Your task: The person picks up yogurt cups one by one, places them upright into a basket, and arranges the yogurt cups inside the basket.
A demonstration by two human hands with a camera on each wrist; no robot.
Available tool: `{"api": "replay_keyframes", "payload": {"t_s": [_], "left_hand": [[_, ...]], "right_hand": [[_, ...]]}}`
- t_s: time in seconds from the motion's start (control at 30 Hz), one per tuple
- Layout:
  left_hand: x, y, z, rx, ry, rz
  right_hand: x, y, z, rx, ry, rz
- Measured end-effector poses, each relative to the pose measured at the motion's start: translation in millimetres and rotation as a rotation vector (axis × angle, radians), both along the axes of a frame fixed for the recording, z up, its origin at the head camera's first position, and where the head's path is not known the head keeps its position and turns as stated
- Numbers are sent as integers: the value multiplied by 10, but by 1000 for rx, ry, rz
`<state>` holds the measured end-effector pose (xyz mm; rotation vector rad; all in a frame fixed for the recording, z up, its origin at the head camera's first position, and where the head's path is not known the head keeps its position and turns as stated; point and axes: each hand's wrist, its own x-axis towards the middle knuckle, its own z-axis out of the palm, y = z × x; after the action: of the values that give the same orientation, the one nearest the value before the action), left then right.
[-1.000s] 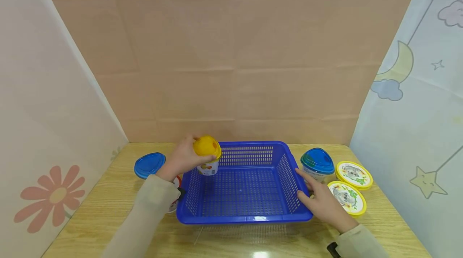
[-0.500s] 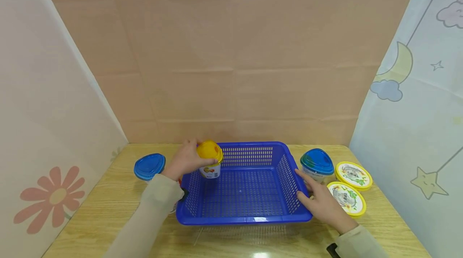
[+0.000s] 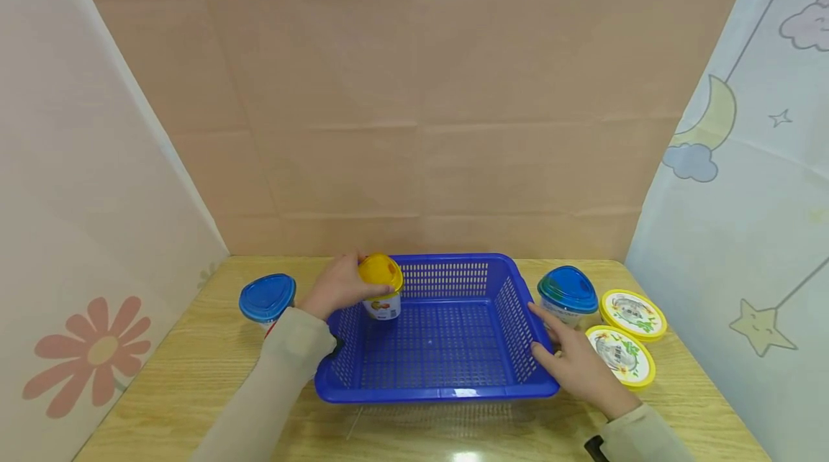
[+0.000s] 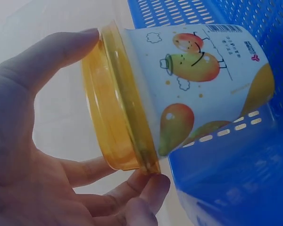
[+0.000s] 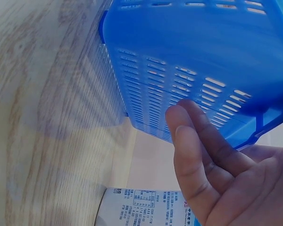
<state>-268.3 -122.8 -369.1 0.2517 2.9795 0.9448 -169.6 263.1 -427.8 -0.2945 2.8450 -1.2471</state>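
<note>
My left hand (image 3: 337, 283) grips a small white tub (image 4: 203, 80) by its yellow lid, thumb on one side and fingers on the other. Mango drawings cover the tub's side. In the head view the tub is inside the blue plastic basket (image 3: 437, 393), near its left wall; whether its base touches the floor is unclear. My right hand (image 3: 579, 368) holds the basket's right rim, its thumb and a finger reaching over the edge. Other fingers (image 5: 186, 155) lie loosely bent by the outer slotted wall in the right wrist view.
A blue-lidded tub (image 3: 267, 296) stands left of the basket, partly behind my left sleeve. Another blue-lidded tub (image 3: 568, 291) and two yellow-rimmed round tubs (image 3: 633, 314) stand at the right on the wooden table (image 3: 188, 368). A brown paper wall (image 3: 414, 124) rises behind.
My left hand has carried the yellow-lidded tub slightly right and down within the basket. My right hand and the basket have stayed in place.
</note>
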Motion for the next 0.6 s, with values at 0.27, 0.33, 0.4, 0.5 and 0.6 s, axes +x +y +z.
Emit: {"api": "replay_keyframes", "payload": {"t_s": [0.27, 0.33, 0.4, 0.5, 0.6], "left_hand": [[-48, 14, -29, -24, -30, -2], [-65, 21, -45, -20, -37, 3], [-77, 35, -60, -15, -49, 11], [-85, 61, -77, -13, -66, 19], [-81, 84, -90, -30, -73, 27]], "right_hand": [[0, -3, 1, 18, 10, -12], [-3, -4, 0, 23, 11, -16], [-3, -7, 0, 22, 9, -20], [-1, -5, 5, 18, 6, -10], [2, -6, 9, 6, 0, -2]]}}
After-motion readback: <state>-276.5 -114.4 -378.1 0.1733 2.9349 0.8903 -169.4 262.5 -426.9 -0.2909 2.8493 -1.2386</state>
